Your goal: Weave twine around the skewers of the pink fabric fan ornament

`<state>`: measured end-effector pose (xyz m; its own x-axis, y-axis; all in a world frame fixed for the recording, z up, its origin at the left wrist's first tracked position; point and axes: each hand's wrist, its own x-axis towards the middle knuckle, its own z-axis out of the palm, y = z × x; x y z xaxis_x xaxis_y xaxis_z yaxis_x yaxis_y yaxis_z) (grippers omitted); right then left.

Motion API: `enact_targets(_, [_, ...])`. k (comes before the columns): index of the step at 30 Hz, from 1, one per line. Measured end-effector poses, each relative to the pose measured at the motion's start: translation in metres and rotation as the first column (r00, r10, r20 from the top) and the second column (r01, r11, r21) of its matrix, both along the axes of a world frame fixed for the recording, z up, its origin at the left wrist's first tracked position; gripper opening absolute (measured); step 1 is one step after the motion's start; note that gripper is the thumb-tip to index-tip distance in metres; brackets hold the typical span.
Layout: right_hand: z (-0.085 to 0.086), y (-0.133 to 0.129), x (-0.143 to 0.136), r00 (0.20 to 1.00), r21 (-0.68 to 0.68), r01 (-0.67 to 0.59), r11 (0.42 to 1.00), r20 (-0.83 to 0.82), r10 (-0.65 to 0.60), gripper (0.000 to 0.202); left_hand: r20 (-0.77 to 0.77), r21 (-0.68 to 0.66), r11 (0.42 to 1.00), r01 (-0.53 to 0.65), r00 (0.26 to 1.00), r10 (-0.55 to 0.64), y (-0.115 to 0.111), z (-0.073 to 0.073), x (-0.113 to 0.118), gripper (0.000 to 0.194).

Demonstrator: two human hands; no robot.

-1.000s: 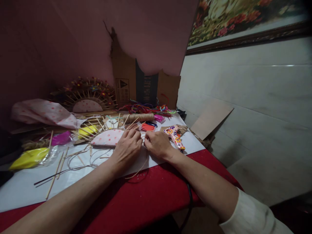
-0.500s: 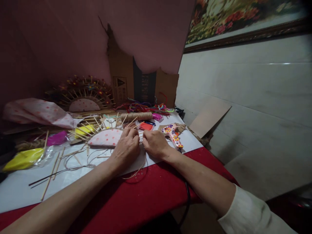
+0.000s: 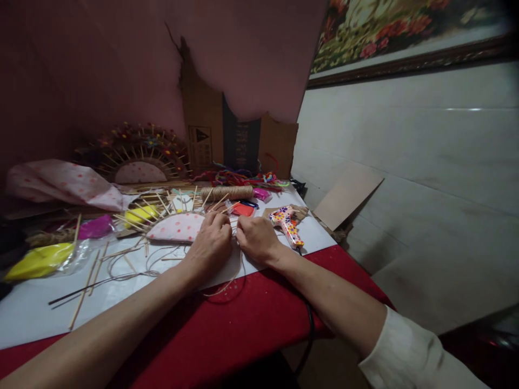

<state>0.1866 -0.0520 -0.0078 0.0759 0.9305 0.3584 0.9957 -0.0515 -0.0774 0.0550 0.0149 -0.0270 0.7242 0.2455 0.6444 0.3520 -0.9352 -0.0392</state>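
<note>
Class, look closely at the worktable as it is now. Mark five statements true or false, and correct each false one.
1. The left hand and right hand are close together. True.
2. The right hand is gripping the flowered glue gun. False: the glue gun lies on the table, to the right of that hand.
3. Thin sticks fan out from the curved edge of the dotted half circle. True.
4. The roll of twine stands on its end. False: the roll of twine lies on its side.
5. The tablecloth is red. True.
</note>
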Motion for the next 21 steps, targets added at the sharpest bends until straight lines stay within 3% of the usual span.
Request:
enact_targets(5, [0.006,-0.002,0.003,1.0,0.028,0.02,0.999,0.02,-0.02,0.024,0.083,-0.115,0.993,0.011,0.997,-0.001,0.003,0.011,-0.01,0.01])
enact_targets(7, [0.008,-0.003,0.003,0.999,0.038,0.033,0.999,0.028,-0.034,0.026,0.209,-0.278,0.96,-0.007,0.975,0.068,0.003,0.023,-0.015,0.01])
enact_targets(8, [0.009,-0.004,0.002,0.999,0.052,0.039,0.998,0.026,-0.04,0.027,0.274,-0.398,0.917,-0.015,0.952,0.134,0.002,0.03,-0.019,0.01])
enact_targets(10, [0.012,-0.006,0.002,0.999,0.117,0.048,0.992,0.012,-0.05,0.031,0.363,-0.671,0.741,0.004,0.873,0.324,-0.004,0.044,-0.027,0.009])
enact_targets(12, [0.015,-0.008,0.001,0.998,0.226,0.055,0.973,-0.004,-0.056,0.033,0.394,-0.866,0.485,0.123,0.764,0.511,-0.013,0.056,-0.038,0.014])
enact_targets(14, [0.018,-0.011,-0.002,1.0,0.319,0.018,0.948,-0.021,-0.012,0.032,0.355,-0.935,0.241,0.262,0.651,0.671,-0.023,0.063,-0.049,0.019])
enact_targets(15, [0.018,-0.012,-0.004,0.999,0.341,-0.031,0.939,-0.03,0.044,0.031,0.329,-0.934,0.156,0.321,0.603,0.727,-0.027,0.065,-0.055,0.019])
enact_targets(17, [0.017,-0.014,-0.009,0.978,0.34,-0.177,0.924,-0.047,0.205,0.025,0.28,-0.905,0.05,0.423,0.504,0.817,-0.033,0.066,-0.065,0.021])
enact_targets(19, [0.013,-0.015,-0.016,0.937,0.292,-0.313,0.904,-0.06,0.344,0.021,0.242,-0.864,-0.009,0.503,0.432,0.869,-0.034,0.065,-0.071,0.022])
enact_targets(21, [0.009,-0.014,-0.02,0.914,0.226,-0.377,0.898,-0.066,0.401,0.023,0.221,-0.83,-0.049,0.556,0.408,0.886,-0.033,0.065,-0.074,0.019])
